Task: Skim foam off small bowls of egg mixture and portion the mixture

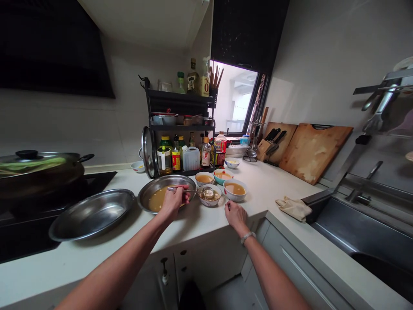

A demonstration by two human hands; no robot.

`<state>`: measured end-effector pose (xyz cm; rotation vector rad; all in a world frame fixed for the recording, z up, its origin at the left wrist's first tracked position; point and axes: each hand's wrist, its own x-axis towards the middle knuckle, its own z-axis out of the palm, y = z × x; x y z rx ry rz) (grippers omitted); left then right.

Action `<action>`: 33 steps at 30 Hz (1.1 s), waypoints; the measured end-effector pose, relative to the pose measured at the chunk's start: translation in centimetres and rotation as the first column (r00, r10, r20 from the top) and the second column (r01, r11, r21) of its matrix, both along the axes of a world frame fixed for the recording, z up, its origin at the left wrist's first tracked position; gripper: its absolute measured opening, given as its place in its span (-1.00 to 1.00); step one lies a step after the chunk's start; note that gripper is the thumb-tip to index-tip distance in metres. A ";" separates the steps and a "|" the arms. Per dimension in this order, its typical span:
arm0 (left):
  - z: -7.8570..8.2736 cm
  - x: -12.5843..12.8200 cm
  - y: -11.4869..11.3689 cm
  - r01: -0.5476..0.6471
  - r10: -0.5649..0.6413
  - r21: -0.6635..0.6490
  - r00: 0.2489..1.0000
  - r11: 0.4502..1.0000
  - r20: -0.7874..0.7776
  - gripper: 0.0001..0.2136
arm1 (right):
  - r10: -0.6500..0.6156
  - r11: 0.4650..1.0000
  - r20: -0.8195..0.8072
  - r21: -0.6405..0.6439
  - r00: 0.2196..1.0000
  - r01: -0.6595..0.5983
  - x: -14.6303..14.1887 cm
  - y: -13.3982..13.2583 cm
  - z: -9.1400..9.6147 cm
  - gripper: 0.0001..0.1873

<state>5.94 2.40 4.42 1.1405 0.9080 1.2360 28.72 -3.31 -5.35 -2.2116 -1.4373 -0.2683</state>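
Note:
My left hand (174,200) is closed around the handle of a metal ladle (206,192) whose bowl hangs over a small white bowl (209,199). The hand hovers above a round steel pan (163,185) that holds brown liquid. My right hand (235,214) rests on the white counter (267,189) just in front of a bowl of brown liquid (235,189), fingers curled downward and holding nothing visible. Two more filled bowls (204,178) (223,175) stand behind.
An empty oval steel dish (92,213) lies left of the pan, beside a lidded wok (38,170) on the stove. A black rack (180,129) of bottles stands behind the bowls. Cutting boards (314,150), a knife block (269,144), a cloth (294,207) and a sink (364,232) lie to the right.

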 end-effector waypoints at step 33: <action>4.8 -12.8 0.7 0.241 0.296 0.572 0.665 0.784 -0.686 -0.68 | -0.051 0.996 0.009 0.080 0.999 0.050 0.2 0.3 -0.8 -0.79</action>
